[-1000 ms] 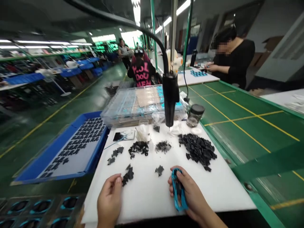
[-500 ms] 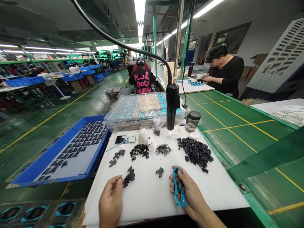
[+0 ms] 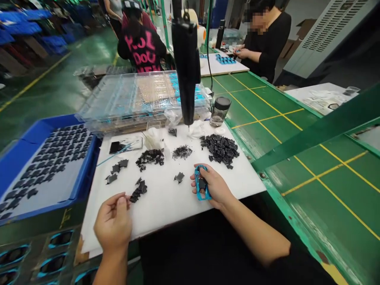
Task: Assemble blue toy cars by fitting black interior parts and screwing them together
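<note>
My right hand (image 3: 218, 188) is closed around a blue plastic frame (image 3: 198, 192), which has a black part inside it. Beside a small heap of black plastic pieces (image 3: 139, 191), my left hand (image 3: 114, 223) has thumb and fingers pinched together. Whatever sits between those fingertips, if anything, is too small to make out. A single dark grey plate (image 3: 179, 177) lies on the white board (image 3: 166, 206) between the hands. Farther back are a scatter of tiny black screws (image 3: 182, 152), a pile of thin black bits (image 3: 151, 157) and a larger black pile (image 3: 221, 149).
An electric screwdriver (image 3: 186, 67) hangs bit-down over the board. Clear plastic trays (image 3: 115, 95) are stacked behind, near a lidded jar (image 3: 220, 113). At left stands a blue bin (image 3: 84, 178) with rows of dark parts. A co-worker (image 3: 267, 39) works across at right.
The view has tilted down and turned right, so everything sits higher and further left. My right hand still holds the blue frame, now turned slightly; the left stays by the small heap.
</note>
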The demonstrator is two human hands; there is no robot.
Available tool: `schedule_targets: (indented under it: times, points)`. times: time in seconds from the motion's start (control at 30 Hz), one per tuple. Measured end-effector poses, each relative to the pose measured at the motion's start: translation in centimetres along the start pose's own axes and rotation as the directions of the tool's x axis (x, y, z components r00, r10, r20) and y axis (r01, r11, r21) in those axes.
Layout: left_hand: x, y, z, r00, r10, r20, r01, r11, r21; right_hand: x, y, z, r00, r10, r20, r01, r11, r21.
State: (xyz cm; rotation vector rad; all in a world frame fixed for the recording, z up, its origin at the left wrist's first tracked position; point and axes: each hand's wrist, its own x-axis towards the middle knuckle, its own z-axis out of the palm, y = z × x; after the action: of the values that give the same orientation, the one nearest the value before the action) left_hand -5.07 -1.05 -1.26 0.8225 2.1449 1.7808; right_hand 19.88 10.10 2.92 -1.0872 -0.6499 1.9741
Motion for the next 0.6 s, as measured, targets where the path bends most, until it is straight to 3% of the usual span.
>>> schedule_targets:
  times: [0.47, 0.6]
  points:
    - [0.11, 0.04, 0.25, 0.999, 0.033, -0.029, -0.033, 0.999, 0.012, 0.20, 0.25, -0.19, 0.999, 0.048, 0.018, -0.048, 0.998, 0.037]
    - [0.14, 0.07, 0.28, 0.999, 0.037, -0.036, -0.036, 0.999, 0.015, 0.13, 0.24, -0.22, 0.992, 0.100, 0.074, -0.107, 0.989, 0.104]
